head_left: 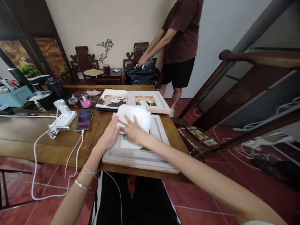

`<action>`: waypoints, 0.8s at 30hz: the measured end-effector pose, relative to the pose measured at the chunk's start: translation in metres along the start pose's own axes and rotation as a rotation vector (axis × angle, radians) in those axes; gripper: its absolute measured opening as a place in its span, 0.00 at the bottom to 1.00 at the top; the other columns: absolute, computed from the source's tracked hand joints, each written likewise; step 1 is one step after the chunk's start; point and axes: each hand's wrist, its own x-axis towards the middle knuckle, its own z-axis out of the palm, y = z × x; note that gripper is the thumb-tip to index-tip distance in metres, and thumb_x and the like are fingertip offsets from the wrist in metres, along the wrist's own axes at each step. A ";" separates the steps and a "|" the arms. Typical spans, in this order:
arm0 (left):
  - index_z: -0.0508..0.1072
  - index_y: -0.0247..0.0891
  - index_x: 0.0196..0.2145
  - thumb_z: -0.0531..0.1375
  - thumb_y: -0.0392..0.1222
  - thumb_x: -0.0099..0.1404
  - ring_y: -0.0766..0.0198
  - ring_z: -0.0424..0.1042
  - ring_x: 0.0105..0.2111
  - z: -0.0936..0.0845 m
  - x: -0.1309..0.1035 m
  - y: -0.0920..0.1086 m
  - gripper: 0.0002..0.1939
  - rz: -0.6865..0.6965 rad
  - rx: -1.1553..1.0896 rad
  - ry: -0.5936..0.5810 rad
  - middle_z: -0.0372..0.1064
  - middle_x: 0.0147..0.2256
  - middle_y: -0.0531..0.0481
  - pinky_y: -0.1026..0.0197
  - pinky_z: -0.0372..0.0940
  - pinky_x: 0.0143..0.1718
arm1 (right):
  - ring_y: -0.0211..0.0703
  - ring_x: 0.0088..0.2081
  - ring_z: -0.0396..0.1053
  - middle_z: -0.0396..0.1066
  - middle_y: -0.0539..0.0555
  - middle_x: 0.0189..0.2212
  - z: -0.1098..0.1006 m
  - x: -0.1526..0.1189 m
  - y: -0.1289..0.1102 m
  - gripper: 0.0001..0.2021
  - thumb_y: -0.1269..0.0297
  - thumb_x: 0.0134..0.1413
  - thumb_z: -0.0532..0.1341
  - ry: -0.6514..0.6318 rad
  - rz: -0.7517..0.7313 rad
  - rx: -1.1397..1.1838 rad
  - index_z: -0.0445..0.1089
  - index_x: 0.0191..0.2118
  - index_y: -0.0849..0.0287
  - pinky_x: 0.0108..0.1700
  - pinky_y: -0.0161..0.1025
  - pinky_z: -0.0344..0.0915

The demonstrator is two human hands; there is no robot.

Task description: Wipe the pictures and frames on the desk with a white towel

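Note:
A white-bordered picture frame (pixel 138 165) lies on the wooden table in front of me. Over its upper part is a folded white cloth or paper wipe (pixel 137 113). My right hand (pixel 134 131) lies across the lower part of this wipe, fingers spread and pressed flat. At the frame's left side, my left hand (pixel 109 134) rests with fingers stretched out, its fingertips by the wipe's left edge. Part of the picture shows below the wipe; the rest is hidden by the wipe and my hands.
Behind it lie a second frame (pixel 161 105) and a black-and-white picture (pixel 112 99). To the left are a phone (pixel 84 119), a power strip (pixel 64 120), white cables and a pink cup (pixel 85 101). Beyond the table, another person (pixel 180 40) holds a black bag (pixel 142 75).

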 end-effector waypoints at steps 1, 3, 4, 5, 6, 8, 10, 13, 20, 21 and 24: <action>0.50 0.30 0.64 0.41 0.52 0.71 0.57 0.45 0.66 -0.001 0.000 0.001 0.31 -0.014 -0.019 0.006 0.46 0.65 0.37 0.51 0.42 0.66 | 0.70 0.66 0.33 0.41 0.56 0.67 -0.003 -0.006 -0.010 0.29 0.80 0.49 0.53 -0.038 -0.019 0.023 0.64 0.58 0.60 0.58 0.75 0.40; 0.51 0.30 0.64 0.39 0.54 0.71 0.57 0.45 0.66 -0.002 -0.002 0.003 0.32 -0.039 -0.051 0.005 0.46 0.65 0.38 0.51 0.42 0.66 | 0.71 0.66 0.34 0.43 0.57 0.67 -0.010 -0.024 -0.028 0.29 0.80 0.48 0.53 -0.109 -0.071 0.080 0.65 0.58 0.60 0.58 0.74 0.42; 0.51 0.30 0.64 0.38 0.55 0.70 0.57 0.46 0.66 -0.002 -0.002 0.004 0.33 -0.051 -0.061 -0.003 0.46 0.65 0.38 0.51 0.42 0.66 | 0.70 0.66 0.34 0.43 0.57 0.67 -0.013 -0.035 -0.035 0.29 0.80 0.48 0.53 -0.135 -0.107 0.112 0.66 0.57 0.59 0.59 0.74 0.42; 0.51 0.30 0.64 0.38 0.55 0.70 0.57 0.46 0.65 -0.003 -0.003 0.005 0.33 -0.065 -0.067 -0.012 0.47 0.65 0.38 0.51 0.41 0.66 | 0.69 0.66 0.34 0.43 0.55 0.67 -0.016 -0.045 -0.041 0.29 0.81 0.47 0.53 -0.153 -0.142 0.143 0.66 0.56 0.58 0.60 0.72 0.41; 0.51 0.30 0.64 0.38 0.56 0.70 0.57 0.46 0.65 -0.004 -0.004 0.006 0.33 -0.081 -0.072 -0.018 0.47 0.65 0.38 0.51 0.41 0.66 | 0.68 0.66 0.34 0.43 0.54 0.67 -0.018 -0.054 -0.044 0.30 0.81 0.46 0.53 -0.160 -0.170 0.173 0.67 0.56 0.57 0.61 0.71 0.41; 0.52 0.29 0.64 0.38 0.55 0.70 0.58 0.47 0.65 -0.004 -0.004 0.008 0.33 -0.111 -0.083 -0.031 0.47 0.65 0.39 0.52 0.41 0.66 | 0.64 0.66 0.35 0.44 0.52 0.67 -0.020 -0.065 -0.046 0.31 0.82 0.46 0.52 -0.149 -0.195 0.216 0.67 0.56 0.56 0.62 0.68 0.40; 0.52 0.28 0.64 0.38 0.55 0.70 0.58 0.47 0.65 -0.004 -0.004 0.009 0.33 -0.135 -0.093 -0.045 0.47 0.65 0.39 0.52 0.40 0.66 | 0.63 0.66 0.36 0.44 0.52 0.67 -0.019 -0.066 -0.045 0.30 0.83 0.45 0.52 -0.132 -0.174 0.228 0.67 0.55 0.56 0.62 0.68 0.41; 0.52 0.29 0.64 0.38 0.54 0.71 0.59 0.46 0.65 -0.003 -0.002 0.008 0.32 -0.162 -0.107 -0.048 0.47 0.65 0.39 0.53 0.40 0.66 | 0.64 0.66 0.37 0.48 0.55 0.66 -0.016 -0.059 -0.048 0.28 0.83 0.45 0.51 -0.089 -0.102 0.205 0.69 0.53 0.59 0.61 0.70 0.41; 0.59 0.29 0.60 0.43 0.49 0.71 0.57 0.50 0.64 -0.001 0.000 0.005 0.27 -0.118 0.023 -0.056 0.54 0.62 0.38 0.51 0.46 0.65 | 0.70 0.65 0.38 0.51 0.59 0.64 -0.028 -0.074 -0.073 0.25 0.79 0.47 0.52 -0.148 -0.091 0.246 0.70 0.53 0.63 0.60 0.71 0.42; 0.59 0.29 0.60 0.43 0.47 0.71 0.56 0.50 0.64 0.000 0.000 0.004 0.26 -0.102 0.062 -0.076 0.55 0.62 0.38 0.50 0.47 0.64 | 0.69 0.65 0.38 0.51 0.59 0.64 -0.031 -0.081 -0.072 0.26 0.80 0.46 0.52 -0.179 -0.084 0.255 0.70 0.53 0.63 0.60 0.71 0.43; 0.60 0.31 0.59 0.45 0.43 0.70 0.55 0.48 0.65 0.003 -0.001 -0.001 0.24 -0.071 0.148 -0.117 0.54 0.62 0.38 0.46 0.49 0.63 | 0.65 0.66 0.39 0.53 0.56 0.64 -0.037 -0.104 -0.059 0.29 0.82 0.44 0.52 -0.203 -0.037 0.274 0.69 0.54 0.61 0.61 0.67 0.44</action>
